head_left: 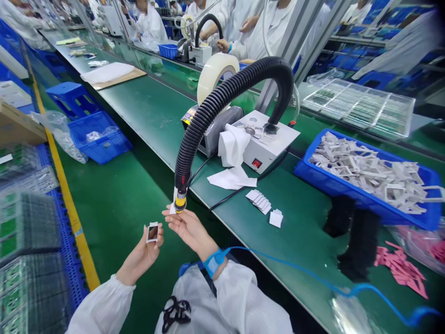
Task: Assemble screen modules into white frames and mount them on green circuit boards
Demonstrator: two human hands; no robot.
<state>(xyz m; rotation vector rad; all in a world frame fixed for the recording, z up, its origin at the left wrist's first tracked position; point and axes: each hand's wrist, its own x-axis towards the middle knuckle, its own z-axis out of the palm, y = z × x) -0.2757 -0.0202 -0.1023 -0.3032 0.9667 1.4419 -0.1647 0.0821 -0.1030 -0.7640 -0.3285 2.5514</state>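
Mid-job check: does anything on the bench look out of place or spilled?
One white plastic frame juts over the right rim of the blue crate, apart from the heap, so it looks ready to slip off. Loose pink pieces also lie scattered nearby.

Electronics factory floor, long green workbenches (149, 116), white-smocked workers (149, 25)

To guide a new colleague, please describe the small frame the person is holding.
On the green workbench, a blue crate is heaped with white frames. Away from them, one small frame sits in the person's left hand; its dark centre marks it.
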